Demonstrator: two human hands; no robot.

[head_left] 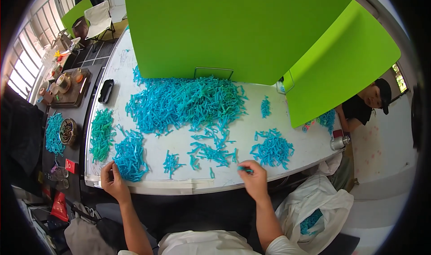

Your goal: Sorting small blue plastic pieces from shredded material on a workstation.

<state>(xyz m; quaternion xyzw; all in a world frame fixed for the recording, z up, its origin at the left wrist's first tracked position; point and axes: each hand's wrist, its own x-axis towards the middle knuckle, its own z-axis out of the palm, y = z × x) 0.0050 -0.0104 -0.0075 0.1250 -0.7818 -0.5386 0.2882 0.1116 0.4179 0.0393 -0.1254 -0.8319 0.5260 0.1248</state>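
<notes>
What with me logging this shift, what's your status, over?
Left hand at near-left blue pile. Right hand pinching blue piece. Green board behind big heap, away from both hands.

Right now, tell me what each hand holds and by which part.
The right hand pinches at least one small blue piece; which part is unclear. Whether the left hand holds anything cannot be told.

Tall green panel (224, 30) barring the way behind the large blue heap (179, 104), bare white tabletop (246, 125) open to the heap's right around one small cluster (265, 107), second green panel (327, 70) walling off farther right, loose strips (211, 153) littering the heap's near side.
</notes>
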